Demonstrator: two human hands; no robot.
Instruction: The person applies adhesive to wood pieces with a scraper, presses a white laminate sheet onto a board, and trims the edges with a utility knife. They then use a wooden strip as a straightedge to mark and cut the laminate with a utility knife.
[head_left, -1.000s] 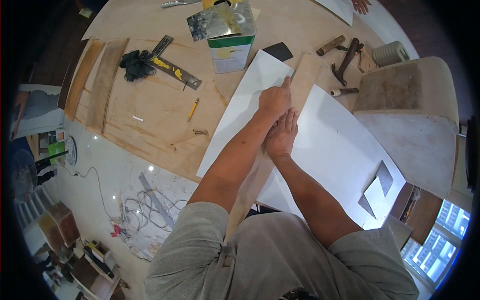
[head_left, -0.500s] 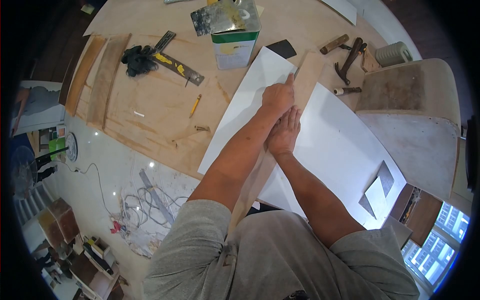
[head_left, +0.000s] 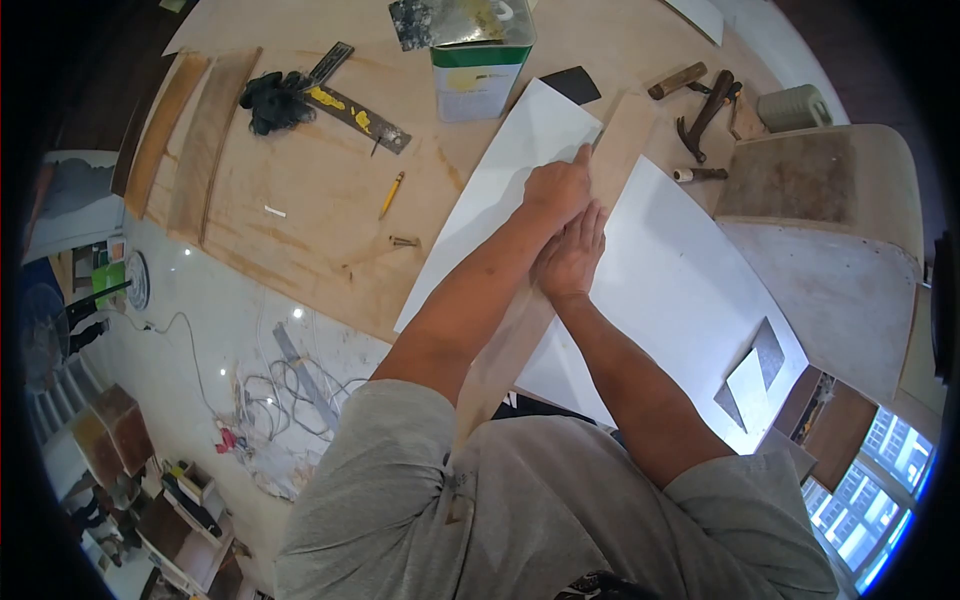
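Observation:
A long pale wooden strip (head_left: 622, 140) lies diagonally across a white sheet (head_left: 680, 285) on the table. My left hand (head_left: 558, 192) is closed at the strip's left edge, its index finger stretched along that edge. Whatever its curled fingers hold, if anything, is hidden; a thin dark line shows just beyond the fingertip. Just below it, my right hand (head_left: 573, 260) lies flat on the strip, fingers extended, pressing it against the sheet. Both forearms reach in from the bottom, the left one over the sheet's left part.
Left of the sheet are a pencil (head_left: 391, 195), a yellow-marked square (head_left: 357, 118) and a black glove (head_left: 272, 102). A metal can (head_left: 480, 80) stands behind. To the right lie a hammer (head_left: 705, 120) and a curved wooden piece (head_left: 790, 180). Small laminate samples (head_left: 748, 388) rest on the sheet.
The view has shifted slightly, so the can and tools sit a little differently in frame. Both hands keep nearly the same place on the strip.

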